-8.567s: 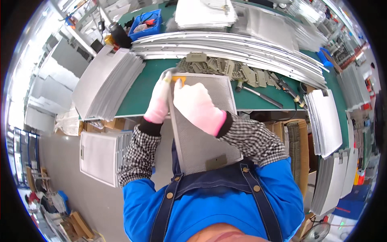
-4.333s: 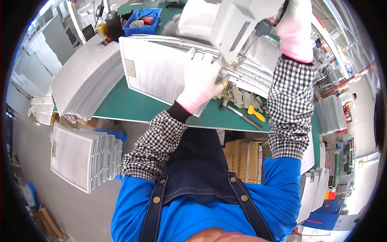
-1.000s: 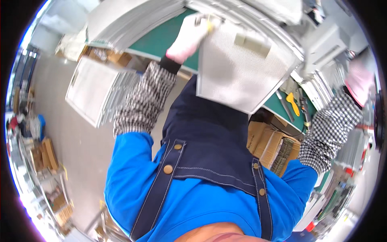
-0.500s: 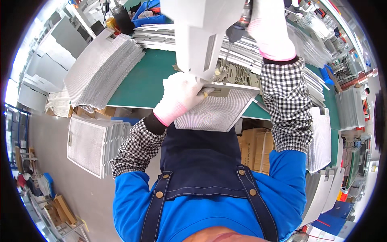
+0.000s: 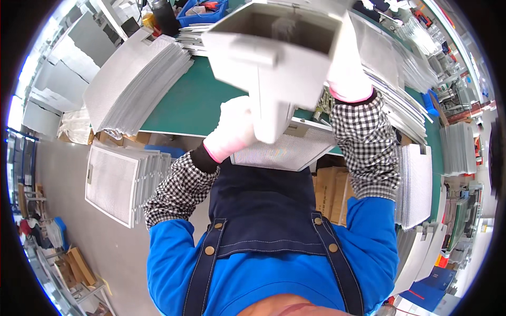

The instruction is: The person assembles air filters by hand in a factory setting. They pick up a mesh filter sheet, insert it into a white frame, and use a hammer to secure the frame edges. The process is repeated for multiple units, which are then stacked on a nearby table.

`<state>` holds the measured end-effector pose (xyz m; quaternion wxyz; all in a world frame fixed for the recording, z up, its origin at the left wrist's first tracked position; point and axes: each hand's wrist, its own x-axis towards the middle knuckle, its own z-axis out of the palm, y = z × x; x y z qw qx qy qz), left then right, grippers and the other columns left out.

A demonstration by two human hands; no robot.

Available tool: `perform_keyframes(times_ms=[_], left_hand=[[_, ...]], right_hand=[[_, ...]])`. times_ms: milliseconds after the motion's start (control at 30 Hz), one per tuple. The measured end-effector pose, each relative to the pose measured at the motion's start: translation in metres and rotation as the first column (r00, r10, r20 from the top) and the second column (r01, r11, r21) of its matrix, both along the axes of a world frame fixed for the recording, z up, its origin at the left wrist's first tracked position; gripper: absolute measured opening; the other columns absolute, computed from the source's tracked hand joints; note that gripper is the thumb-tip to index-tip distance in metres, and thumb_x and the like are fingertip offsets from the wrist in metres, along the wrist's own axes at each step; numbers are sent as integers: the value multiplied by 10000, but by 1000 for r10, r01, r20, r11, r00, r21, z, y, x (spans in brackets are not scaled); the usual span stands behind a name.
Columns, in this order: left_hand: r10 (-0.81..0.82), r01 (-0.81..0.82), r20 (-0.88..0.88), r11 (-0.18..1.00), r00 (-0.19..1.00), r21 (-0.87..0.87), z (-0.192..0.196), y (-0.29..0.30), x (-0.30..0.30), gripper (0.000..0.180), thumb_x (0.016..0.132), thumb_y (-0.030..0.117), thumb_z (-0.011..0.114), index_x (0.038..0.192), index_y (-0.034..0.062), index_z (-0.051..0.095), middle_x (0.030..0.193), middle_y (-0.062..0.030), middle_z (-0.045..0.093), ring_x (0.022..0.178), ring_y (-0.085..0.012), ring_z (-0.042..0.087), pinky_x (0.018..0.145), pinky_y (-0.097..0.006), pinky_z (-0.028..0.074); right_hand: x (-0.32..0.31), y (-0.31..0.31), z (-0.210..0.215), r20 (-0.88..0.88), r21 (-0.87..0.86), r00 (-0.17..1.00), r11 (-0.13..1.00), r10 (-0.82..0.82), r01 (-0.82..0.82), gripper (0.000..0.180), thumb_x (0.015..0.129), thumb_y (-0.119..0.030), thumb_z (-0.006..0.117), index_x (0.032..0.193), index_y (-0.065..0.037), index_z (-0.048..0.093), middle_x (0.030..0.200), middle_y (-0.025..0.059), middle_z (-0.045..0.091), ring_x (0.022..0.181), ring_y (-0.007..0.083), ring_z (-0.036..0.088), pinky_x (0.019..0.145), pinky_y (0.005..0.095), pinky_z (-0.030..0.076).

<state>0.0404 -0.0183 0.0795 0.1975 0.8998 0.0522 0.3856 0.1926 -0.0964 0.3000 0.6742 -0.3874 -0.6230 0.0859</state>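
Note:
A silver mesh filter panel [image 5: 284,152] with a thin metal frame leans at the table's front edge, close to my apron. My left hand [image 5: 234,126], in a white glove with a pink cuff, is closed at the panel's upper left edge; the fingertips are hidden behind a white housing. This large white housing [image 5: 295,68], open-topped and blurred, hangs in front of the panel and covers its top left part. Beside the housing's right side is my gloved right hand [image 5: 350,73], raised, with its fingers hidden or washed out. Small metal parts [image 5: 323,105] lie behind the panel.
A tall stack of mesh panels [image 5: 139,79] stands on the green table [image 5: 184,102] at left. More panels stand below [image 5: 113,181] and at right [image 5: 414,184]. Thin frames [image 5: 398,102] lie along the back right. A blue bin [image 5: 203,11] and cardboard boxes [image 5: 331,192] are nearby.
The white housing looks tilted and lower now, showing its open top. My right hand has moved down and left; the dark driver with a thin shaft near it no longer shows. My left hand stays at the panel.

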Motion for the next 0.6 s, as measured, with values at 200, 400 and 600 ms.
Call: perform_keyframes(times_ms=[200, 400, 600], left_hand=[[-101, 112, -105, 988, 989, 108, 1, 6, 3, 184, 768, 305, 769, 865, 158, 717, 761, -33, 639, 674, -288, 646, 628, -402, 535], [-217, 217, -4, 975, 976, -48, 17, -8, -18, 321, 826, 258, 770, 1129, 164, 719, 968, -41, 714, 942, -266, 702, 818, -371, 569], [109, -73, -137, 967, 985, 245, 26, -10, -16, 645, 763, 240, 876, 1322, 55, 614, 1262, -114, 664, 1180, -321, 610, 978, -450, 494]], right_hand=[[2, -16, -13, -108, -45, 994, 999, 4, -9, 183, 995, -160, 573, 1113, -23, 595, 961, 56, 623, 853, 166, 596, 771, 308, 479], [-12, -14, -34, -261, -51, 953, 984, 153, -172, 173, 966, -90, 604, 1129, -32, 598, 984, 34, 633, 872, 142, 609, 772, 291, 488], [2, -1, -26, -171, 7, 985, 999, -36, 37, 203, 935, -8, 633, 1132, -43, 597, 987, 2, 627, 865, 97, 598, 770, 248, 479]])
